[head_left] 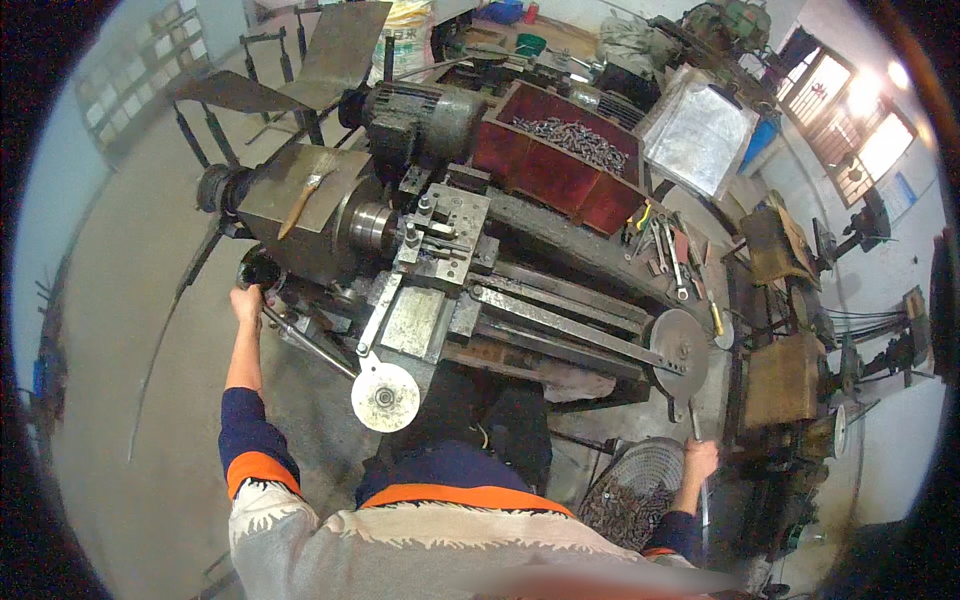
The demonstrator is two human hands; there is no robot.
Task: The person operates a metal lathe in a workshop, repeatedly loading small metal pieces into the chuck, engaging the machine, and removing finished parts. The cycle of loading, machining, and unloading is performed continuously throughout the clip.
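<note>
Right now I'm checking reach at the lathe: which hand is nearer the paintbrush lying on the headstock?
Left. The left hand is on a lever just below the headstock where the paintbrush lies; the right hand is far off at the tailstock end, beside a mesh basket.

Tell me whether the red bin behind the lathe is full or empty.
Partly filled. The red bin holds a heap of small grey metal parts in its rear section; the front walls stand bare above them.

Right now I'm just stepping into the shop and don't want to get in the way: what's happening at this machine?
A person stands at a metal lathe. The left hand grips a lever at the headstock end, and the right hand reaches down by a wire basket of small metal parts. A paintbrush lies on the headstock.
</note>
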